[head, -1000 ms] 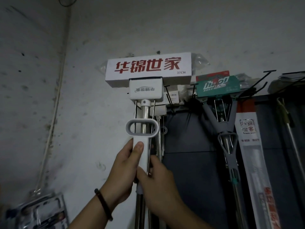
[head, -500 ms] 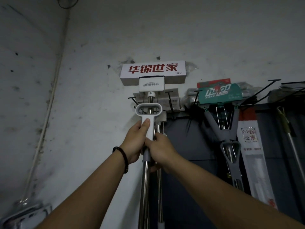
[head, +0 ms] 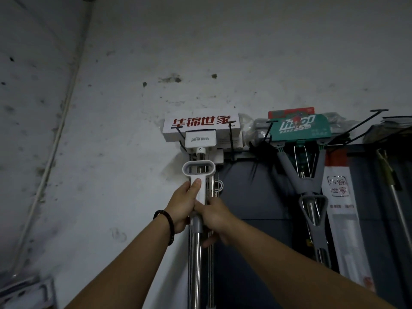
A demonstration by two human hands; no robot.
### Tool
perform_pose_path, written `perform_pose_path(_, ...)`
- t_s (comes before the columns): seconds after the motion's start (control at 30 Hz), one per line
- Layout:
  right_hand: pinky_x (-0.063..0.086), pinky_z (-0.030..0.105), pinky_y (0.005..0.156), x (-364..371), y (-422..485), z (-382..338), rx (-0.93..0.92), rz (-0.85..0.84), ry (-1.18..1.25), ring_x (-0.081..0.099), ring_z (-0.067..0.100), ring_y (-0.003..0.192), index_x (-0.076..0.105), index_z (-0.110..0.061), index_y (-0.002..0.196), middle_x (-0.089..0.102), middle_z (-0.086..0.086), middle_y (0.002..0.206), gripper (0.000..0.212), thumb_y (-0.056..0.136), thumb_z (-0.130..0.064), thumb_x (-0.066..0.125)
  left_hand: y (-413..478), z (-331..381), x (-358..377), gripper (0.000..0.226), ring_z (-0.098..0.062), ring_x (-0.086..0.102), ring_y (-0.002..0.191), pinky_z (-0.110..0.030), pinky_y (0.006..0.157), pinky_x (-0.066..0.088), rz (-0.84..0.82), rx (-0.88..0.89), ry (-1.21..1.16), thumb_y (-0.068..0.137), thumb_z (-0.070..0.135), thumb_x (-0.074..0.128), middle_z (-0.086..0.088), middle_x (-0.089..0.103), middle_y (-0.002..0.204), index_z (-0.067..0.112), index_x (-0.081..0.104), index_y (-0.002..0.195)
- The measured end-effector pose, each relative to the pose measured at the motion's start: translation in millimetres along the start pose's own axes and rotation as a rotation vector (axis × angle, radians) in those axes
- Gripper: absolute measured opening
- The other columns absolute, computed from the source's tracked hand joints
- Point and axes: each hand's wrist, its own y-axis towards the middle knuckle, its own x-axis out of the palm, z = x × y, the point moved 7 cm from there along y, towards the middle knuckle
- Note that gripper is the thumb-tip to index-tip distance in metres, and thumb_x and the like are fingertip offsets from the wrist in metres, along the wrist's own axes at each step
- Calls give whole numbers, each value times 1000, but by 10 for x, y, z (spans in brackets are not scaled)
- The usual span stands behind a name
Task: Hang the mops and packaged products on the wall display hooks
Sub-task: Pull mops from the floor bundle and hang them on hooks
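Hanging the mop point(head: 199, 175): the left hand point(head: 182, 204) is curled round its white pull grip, thumb flat on the front, and the right hand point(head: 215, 216) is wrapped round the shaft just below. The mop head point(head: 200, 126) is up between the black hooks point(head: 231, 139) at the wall display's top left corner. I cannot tell whether it is seated. The next move probably calls for a slight lowering to settle it, then letting go.

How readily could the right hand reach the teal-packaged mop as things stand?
Probably not yet: the right hand grips the white mop; the teal-packaged mop hangs unobstructed nearby, so letting go should free it.
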Motion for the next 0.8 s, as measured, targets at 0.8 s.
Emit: perform_pose_path(0.8,59,50,97,-35,977,448,-61,195,-89,70,28,109,62,-17,133,71,8,123,33,106,-34,55,55,-567,-57,78,-32,67,118,-42,93,58,-19,79,561,103,12,45,-6,66,133,62,12,152)
